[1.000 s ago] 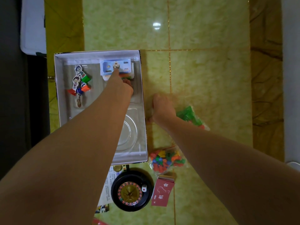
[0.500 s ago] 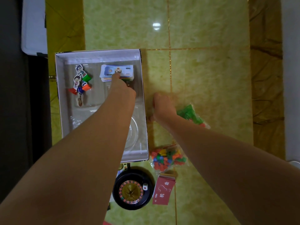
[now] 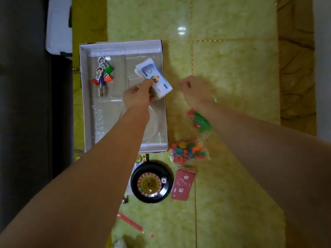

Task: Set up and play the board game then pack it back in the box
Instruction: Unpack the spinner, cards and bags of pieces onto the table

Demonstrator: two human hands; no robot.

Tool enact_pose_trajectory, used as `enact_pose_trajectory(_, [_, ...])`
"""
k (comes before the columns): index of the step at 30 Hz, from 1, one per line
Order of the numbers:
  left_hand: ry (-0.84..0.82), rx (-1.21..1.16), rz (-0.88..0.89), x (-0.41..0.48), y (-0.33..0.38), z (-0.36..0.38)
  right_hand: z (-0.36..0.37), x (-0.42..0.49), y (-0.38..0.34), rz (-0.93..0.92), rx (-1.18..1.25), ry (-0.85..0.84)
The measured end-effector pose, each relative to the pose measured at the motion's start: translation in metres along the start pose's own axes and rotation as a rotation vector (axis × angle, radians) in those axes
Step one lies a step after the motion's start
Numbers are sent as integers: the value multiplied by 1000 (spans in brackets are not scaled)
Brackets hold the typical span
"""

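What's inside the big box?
Inside, cartoon figures on coloured stands lie in a plastic tray. The left hand grips a stack of play money over it. The arm hides part of the tray.

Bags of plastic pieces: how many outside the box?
2. Green-and-red bag on the floor right of the box; multicoloured bag by the box's near right corner. Others may be hidden.

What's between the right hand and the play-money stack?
Head view: only bare green floor tile shows between the right hand and the play-money stack, which the left hand holds over the box at its right wall.
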State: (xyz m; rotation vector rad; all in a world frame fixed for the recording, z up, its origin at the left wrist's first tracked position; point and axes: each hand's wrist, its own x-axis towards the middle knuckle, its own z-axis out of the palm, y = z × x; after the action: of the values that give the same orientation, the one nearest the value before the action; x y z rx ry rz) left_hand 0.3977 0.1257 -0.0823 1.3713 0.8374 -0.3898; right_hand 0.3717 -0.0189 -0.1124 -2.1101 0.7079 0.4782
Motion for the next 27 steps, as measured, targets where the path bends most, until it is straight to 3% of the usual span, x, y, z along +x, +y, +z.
enact_pose_trajectory(2, [-134,62,26,-11,-10,-2,-8,-14,-3,58,344,-53])
enact_pose_trajectory(5, [-292,152,86,-35,-27,0,-14,-49,-7,84,563,-234])
enact_pose_trajectory(11, [-342,266,119,-85,-61,-2,-18,-116,38,132,862,-208])
enact_pose_trajectory(17, [-427,659,33,-126,-106,-22,-8,-177,104,117,698,-114])
enact_pose_trajectory(22, [-321,1088,210,-142,-140,-70,32,-228,181,180,389,46])
enact_pose_trajectory(27, [-284,1215,295,-155,-167,-98,61,-252,200,207,89,73])
